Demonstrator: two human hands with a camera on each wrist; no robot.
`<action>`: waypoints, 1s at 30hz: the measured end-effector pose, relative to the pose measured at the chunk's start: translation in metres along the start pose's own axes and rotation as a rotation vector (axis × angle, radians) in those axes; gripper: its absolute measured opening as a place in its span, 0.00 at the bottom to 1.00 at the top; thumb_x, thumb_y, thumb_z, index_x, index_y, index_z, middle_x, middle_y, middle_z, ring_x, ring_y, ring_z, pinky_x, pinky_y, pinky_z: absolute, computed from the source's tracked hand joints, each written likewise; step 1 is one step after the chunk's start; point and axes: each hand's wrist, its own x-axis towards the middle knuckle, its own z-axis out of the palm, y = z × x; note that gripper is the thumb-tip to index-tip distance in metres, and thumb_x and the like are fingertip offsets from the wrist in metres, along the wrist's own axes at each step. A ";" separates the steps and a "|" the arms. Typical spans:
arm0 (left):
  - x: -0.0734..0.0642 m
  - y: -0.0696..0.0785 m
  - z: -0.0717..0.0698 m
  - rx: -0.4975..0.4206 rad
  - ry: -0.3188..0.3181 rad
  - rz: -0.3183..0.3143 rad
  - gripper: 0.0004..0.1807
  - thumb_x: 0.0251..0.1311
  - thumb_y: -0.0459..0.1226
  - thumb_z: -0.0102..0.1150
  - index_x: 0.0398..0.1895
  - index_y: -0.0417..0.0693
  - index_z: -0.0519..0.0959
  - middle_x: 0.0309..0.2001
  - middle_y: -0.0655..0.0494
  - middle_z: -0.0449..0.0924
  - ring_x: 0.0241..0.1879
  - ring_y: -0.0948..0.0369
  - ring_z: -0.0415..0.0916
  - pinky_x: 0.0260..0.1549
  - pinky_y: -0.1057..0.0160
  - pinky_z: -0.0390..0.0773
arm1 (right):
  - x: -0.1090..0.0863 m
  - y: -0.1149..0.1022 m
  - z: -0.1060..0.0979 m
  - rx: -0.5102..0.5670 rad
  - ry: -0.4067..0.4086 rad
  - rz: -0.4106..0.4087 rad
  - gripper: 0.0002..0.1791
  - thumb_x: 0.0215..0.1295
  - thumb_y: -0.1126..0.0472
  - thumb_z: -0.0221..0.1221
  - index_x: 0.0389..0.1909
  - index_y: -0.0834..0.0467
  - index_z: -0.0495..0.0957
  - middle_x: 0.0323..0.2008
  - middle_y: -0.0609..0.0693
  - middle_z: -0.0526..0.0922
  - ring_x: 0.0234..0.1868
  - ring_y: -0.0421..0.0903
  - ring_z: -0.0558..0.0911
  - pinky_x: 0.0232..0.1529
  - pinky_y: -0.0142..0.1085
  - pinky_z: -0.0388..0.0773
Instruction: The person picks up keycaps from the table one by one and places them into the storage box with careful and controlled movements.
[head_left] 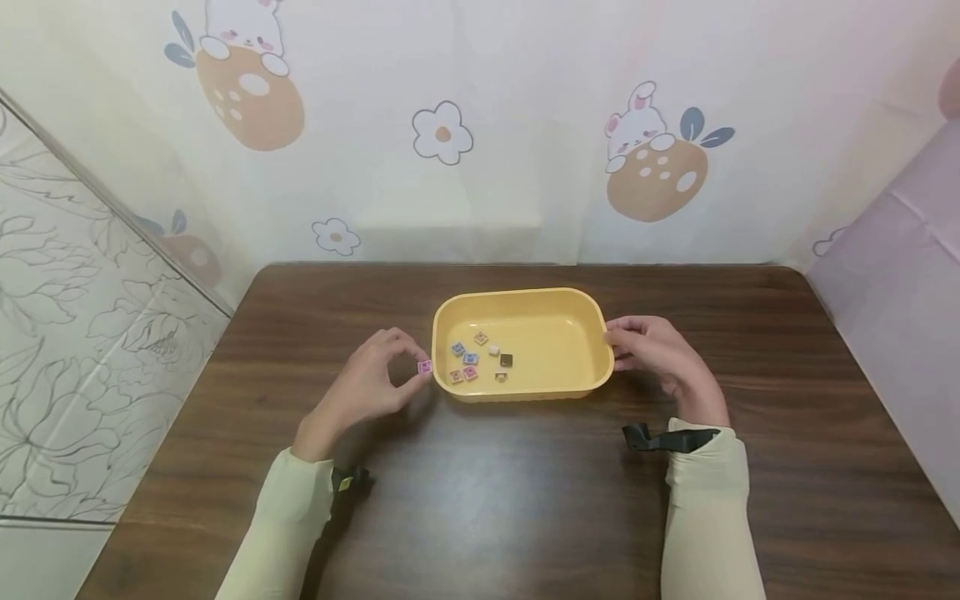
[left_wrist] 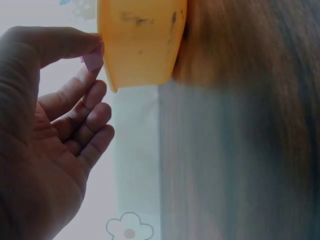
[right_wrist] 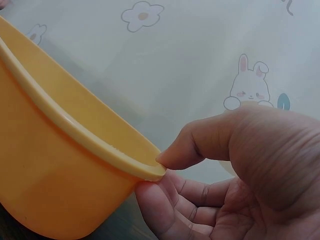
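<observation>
A yellow tray (head_left: pixel 558 354) with rounded corners stands on the brown table, longer from left to right. My left hand (head_left: pixel 371 375) pinches a small pink square block (head_left: pixel 424 367) between thumb and forefinger, just outside the tray's left end. In the left wrist view the pink block (left_wrist: pixel 94 57) appears tapered, close by the tray's wall (left_wrist: pixel 140 50). My right hand (head_left: pixel 656 354) grips the tray's right rim, thumb on top and fingers beneath, as the right wrist view also shows at the rim (right_wrist: pixel 95 142).
Several small pieces lie in the tray's left half, among them a black block (head_left: pixel 506 361), a blue block (head_left: pixel 470 359), a pink block (head_left: pixel 470 373) and a white piece (head_left: pixel 493 350). A patterned curtain (head_left: pixel 480 200) hangs behind the wooden table (head_left: pixel 510 492).
</observation>
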 end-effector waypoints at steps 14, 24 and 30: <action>0.008 0.004 -0.004 0.006 0.014 0.039 0.10 0.61 0.46 0.75 0.41 0.56 0.86 0.44 0.63 0.82 0.51 0.59 0.77 0.59 0.49 0.79 | 0.001 -0.004 0.001 -0.002 -0.003 0.030 0.27 0.78 0.55 0.56 0.67 0.71 0.73 0.46 0.53 0.84 0.36 0.38 0.85 0.42 0.31 0.88; 0.017 0.012 -0.006 0.000 -0.006 0.049 0.10 0.63 0.46 0.73 0.42 0.55 0.85 0.45 0.60 0.83 0.52 0.57 0.76 0.59 0.49 0.79 | 0.000 -0.005 0.001 0.003 -0.009 0.023 0.27 0.78 0.55 0.57 0.67 0.71 0.73 0.47 0.55 0.84 0.36 0.38 0.85 0.42 0.31 0.88; 0.023 0.011 0.001 -0.001 0.004 0.090 0.08 0.63 0.46 0.72 0.40 0.56 0.85 0.44 0.61 0.82 0.52 0.54 0.77 0.58 0.50 0.78 | -0.001 -0.004 0.001 -0.013 0.009 0.024 0.27 0.78 0.54 0.57 0.66 0.70 0.75 0.50 0.60 0.83 0.37 0.39 0.86 0.43 0.32 0.88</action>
